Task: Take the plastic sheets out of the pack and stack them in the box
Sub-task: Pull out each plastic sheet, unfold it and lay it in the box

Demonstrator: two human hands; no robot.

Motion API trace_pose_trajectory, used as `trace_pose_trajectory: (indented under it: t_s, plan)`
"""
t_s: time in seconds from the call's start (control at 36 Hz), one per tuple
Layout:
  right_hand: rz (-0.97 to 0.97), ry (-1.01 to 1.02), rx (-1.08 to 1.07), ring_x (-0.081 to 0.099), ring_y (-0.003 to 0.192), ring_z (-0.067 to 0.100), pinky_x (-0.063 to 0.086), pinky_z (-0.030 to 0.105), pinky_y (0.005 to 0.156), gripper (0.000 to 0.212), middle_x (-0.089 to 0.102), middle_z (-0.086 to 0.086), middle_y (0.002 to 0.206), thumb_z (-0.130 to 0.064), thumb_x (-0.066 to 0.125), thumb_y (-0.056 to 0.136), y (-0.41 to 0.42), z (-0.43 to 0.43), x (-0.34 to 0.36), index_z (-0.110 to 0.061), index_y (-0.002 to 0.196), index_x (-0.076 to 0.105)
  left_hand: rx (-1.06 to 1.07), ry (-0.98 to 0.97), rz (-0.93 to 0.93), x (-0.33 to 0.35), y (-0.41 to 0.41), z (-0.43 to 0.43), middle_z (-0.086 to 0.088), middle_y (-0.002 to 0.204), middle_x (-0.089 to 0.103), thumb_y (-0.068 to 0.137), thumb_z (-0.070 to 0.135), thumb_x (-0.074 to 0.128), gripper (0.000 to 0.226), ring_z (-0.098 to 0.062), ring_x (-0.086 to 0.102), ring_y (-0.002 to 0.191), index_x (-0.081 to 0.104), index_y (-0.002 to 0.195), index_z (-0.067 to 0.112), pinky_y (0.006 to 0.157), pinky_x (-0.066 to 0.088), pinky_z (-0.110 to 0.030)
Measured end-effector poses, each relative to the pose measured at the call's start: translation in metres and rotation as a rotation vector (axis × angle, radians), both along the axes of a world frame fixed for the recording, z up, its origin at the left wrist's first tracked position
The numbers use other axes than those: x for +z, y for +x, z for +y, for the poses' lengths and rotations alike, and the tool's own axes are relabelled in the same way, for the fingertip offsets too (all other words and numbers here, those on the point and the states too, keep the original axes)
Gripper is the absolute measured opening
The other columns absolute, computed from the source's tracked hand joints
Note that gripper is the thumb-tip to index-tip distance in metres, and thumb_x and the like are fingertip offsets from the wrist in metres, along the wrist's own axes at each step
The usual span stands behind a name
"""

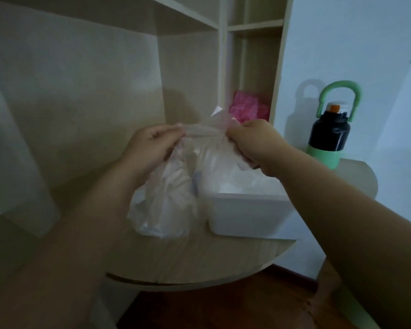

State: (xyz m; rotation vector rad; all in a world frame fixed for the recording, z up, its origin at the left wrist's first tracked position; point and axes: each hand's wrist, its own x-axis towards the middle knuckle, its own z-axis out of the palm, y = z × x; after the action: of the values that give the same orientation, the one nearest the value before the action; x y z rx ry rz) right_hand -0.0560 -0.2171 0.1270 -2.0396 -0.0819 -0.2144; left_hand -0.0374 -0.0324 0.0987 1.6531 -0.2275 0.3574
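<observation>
Left hand: our left hand (pixel 150 148) pinches the top edge of the pack (pixel 166 205) at its left end, with the fingers curled onto the film.
Right hand: our right hand (pixel 254 143) grips the same top edge at its right end, with the fingers bunched round the plastic.
Hard to see: the view is dim and soft. We cannot tell whether the pack's mouth is open or sealed, and our right fingertips are hidden behind the hand itself.
Pack: it is clear, crinkled film held upright between both our hands. Its bottom is at the table (pixel 211 260), touching or just above it; we cannot tell which. Whitish folded plastic sheets (pixel 176 184) show through it.
Box: the box (pixel 247 214) is white, rectangular and open-topped. It stands on the table just right of the pack, with pale crumpled plastic inside, partly covered by our right wrist.
Around: a black bottle (pixel 329 131) with a green base and loop handle stands at the right, beyond the box. A pink bundle (pixel 247 108) sits in a shelf compartment behind our right hand. Pale shelving (pixel 188 67) rises behind the table.
</observation>
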Motion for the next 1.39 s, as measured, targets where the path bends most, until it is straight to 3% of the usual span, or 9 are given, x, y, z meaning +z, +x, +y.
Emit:
trace_pose_trajectory:
  t_s: [0.11, 0.22, 0.36, 0.53, 0.64, 0.72, 1.03, 1.19, 1.39]
  plan:
    - [0.087, -0.052, -0.083, 0.028, 0.039, 0.014, 0.022, 0.014, 0.037, 0.023, 0.040, 0.003, 0.053, -0.020, 0.051, 0.088, 0.002, -0.036, -0.005, -0.013, 0.066, 0.048, 0.249, -0.003, 0.000, 0.010, 0.030, -0.020, 0.006, 0.060, 0.063, 0.084, 0.028, 0.065, 0.022, -0.011, 0.056, 0.057, 0.069, 0.065, 0.019, 0.059, 0.044, -0.026]
    - [0.181, -0.210, -0.273, 0.034, 0.042, 0.014, 0.027, 0.014, 0.035, 0.021, 0.042, 0.004, 0.058, -0.023, 0.048, 0.091, 0.007, -0.071, -0.016, -0.010, 0.074, 0.047, 0.430, 0.328, -0.121, 0.006, 0.038, -0.041, 0.002, 0.103, 0.067, 0.088, 0.032, 0.059, 0.025, -0.014, 0.060, 0.092, 0.068, 0.107, 0.019, 0.081, 0.045, -0.027]
    - [0.257, -0.509, -0.330, 0.048, 0.063, 0.021, 0.045, 0.031, 0.060, 0.024, 0.047, 0.007, 0.071, -0.013, 0.041, 0.093, 0.012, -0.097, -0.031, -0.009, 0.069, 0.044, 0.127, 0.662, -0.407, 0.001, 0.013, -0.072, 0.009, 0.097, 0.060, 0.090, 0.026, 0.063, 0.021, -0.001, 0.053, 0.088, 0.069, 0.109, 0.022, 0.073, 0.034, 0.001]
    - [0.204, -0.678, -0.375, 0.054, 0.096, 0.029, 0.045, 0.036, 0.079, 0.043, 0.055, 0.014, 0.109, -0.025, 0.052, 0.091, 0.008, -0.103, -0.035, -0.003, 0.126, 0.041, -0.272, 1.295, -0.074, -0.015, 0.025, -0.089, 0.006, 0.134, 0.055, 0.083, 0.049, 0.065, 0.045, -0.013, 0.051, 0.118, 0.061, 0.125, 0.033, 0.102, 0.040, -0.035]
    - [-0.049, -0.888, -0.334, 0.048, 0.114, 0.032, 0.041, 0.041, 0.094, 0.054, 0.047, 0.013, 0.127, -0.033, 0.059, 0.087, 0.008, -0.101, -0.031, -0.014, 0.132, 0.037, -0.349, 1.469, 0.031, -0.020, 0.034, -0.096, 0.008, 0.134, 0.054, 0.088, 0.046, 0.061, 0.046, -0.011, 0.050, 0.116, 0.055, 0.132, 0.033, 0.089, 0.037, -0.024]
    - [-0.098, -0.810, -0.082, 0.051, 0.116, 0.024, 0.042, 0.036, 0.097, 0.051, 0.051, 0.006, 0.132, -0.032, 0.063, 0.087, 0.012, -0.093, -0.030, -0.020, 0.134, 0.045, -0.365, 1.461, 0.053, -0.025, 0.042, -0.100, 0.010, 0.134, 0.054, 0.086, 0.049, 0.063, 0.052, -0.009, 0.052, 0.115, 0.052, 0.135, 0.032, 0.087, 0.035, -0.021]
    - [0.567, -1.185, 0.270, 0.029, 0.138, 0.026, 0.022, 0.038, 0.111, 0.053, 0.030, 0.009, 0.153, -0.026, 0.046, 0.098, 0.033, -0.087, -0.059, -0.013, 0.147, 0.031, -0.553, 1.581, 0.238, -0.044, 0.052, -0.118, -0.007, 0.140, 0.049, 0.103, 0.024, 0.039, 0.037, -0.023, 0.044, 0.127, 0.050, 0.135, 0.011, 0.109, 0.030, -0.035]
    - [0.352, -0.905, 0.100, 0.053, 0.115, 0.023, 0.048, 0.032, 0.092, 0.062, 0.045, 0.004, 0.141, -0.035, 0.062, 0.089, 0.029, -0.088, -0.047, -0.019, 0.143, 0.038, -0.448, 1.309, 0.084, -0.031, 0.050, -0.103, 0.010, 0.112, 0.064, 0.094, 0.037, 0.057, 0.018, -0.010, 0.058, 0.103, 0.065, 0.108, 0.029, 0.096, 0.045, -0.033]
    - [-0.096, -0.610, -0.033, 0.057, 0.110, 0.020, 0.043, 0.030, 0.094, 0.040, 0.061, 0.003, 0.123, -0.031, 0.056, 0.092, 0.009, -0.045, -0.028, -0.015, 0.128, 0.056, -0.225, 0.727, -0.129, -0.006, 0.014, -0.052, 0.020, 0.090, 0.064, 0.091, 0.027, 0.062, 0.007, 0.004, 0.059, 0.086, 0.066, 0.091, 0.033, 0.078, 0.046, -0.018]
